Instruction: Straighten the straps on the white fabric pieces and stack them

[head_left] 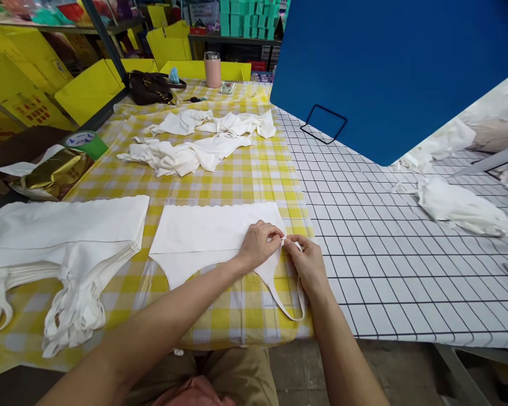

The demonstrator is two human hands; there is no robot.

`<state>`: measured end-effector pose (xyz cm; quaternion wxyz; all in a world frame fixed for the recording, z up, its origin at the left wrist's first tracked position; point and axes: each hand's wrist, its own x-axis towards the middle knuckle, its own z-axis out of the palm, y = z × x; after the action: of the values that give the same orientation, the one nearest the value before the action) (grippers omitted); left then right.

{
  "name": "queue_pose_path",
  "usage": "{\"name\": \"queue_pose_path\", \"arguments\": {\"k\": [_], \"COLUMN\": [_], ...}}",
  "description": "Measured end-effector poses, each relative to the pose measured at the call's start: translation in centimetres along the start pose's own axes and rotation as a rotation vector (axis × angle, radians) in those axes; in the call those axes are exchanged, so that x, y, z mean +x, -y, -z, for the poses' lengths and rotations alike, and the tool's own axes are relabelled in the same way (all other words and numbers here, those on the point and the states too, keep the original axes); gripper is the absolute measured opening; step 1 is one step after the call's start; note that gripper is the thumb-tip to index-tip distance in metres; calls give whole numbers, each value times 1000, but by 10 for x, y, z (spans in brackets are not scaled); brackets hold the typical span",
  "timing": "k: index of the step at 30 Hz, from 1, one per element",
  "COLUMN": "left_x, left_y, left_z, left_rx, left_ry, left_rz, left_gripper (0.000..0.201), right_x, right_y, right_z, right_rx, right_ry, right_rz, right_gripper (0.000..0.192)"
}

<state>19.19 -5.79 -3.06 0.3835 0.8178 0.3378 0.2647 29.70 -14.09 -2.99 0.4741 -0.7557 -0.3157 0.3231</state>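
A white camisole (203, 231) lies flat in front of me on the yellow checked tablecloth, its wavy-edged hem pointing away. My left hand (260, 243) rests over its right side, thumb and fingers pinched at the side edge. Close beside it, my right hand (308, 262) pinches the end of a thin white strap (294, 316), which loops down toward the table's front edge. The fingertips of both hands nearly meet there, and they hide the exact spot being gripped. To the left sits a neat stack of similar white camisoles (71, 225) with straps bunched at the front.
Crumpled white garments (190, 152) lie farther back. Behind them are a dark handbag (148, 87) and a pink tumbler (212, 70). A big blue board (364, 73) overhangs the grid-patterned cloth (364, 270) on the right. Green tape (87, 144) lies in a box at left.
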Motion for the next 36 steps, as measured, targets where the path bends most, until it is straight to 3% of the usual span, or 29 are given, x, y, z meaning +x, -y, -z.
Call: {"name": "queue_pose_path", "arguments": {"k": [4, 36], "left_x": [0, 1], "left_y": [1, 5], "left_z": [-1, -2], "left_rx": [-18, 55], "left_ry": [3, 44], "left_rz": [-9, -30], "left_gripper": [9, 14], "right_x": [0, 4], "right_y": [0, -9], "right_z": [0, 0], "right_rx": [0, 17], "right_ry": [3, -15], "right_rz": [10, 23], "right_gripper": [29, 29]}}
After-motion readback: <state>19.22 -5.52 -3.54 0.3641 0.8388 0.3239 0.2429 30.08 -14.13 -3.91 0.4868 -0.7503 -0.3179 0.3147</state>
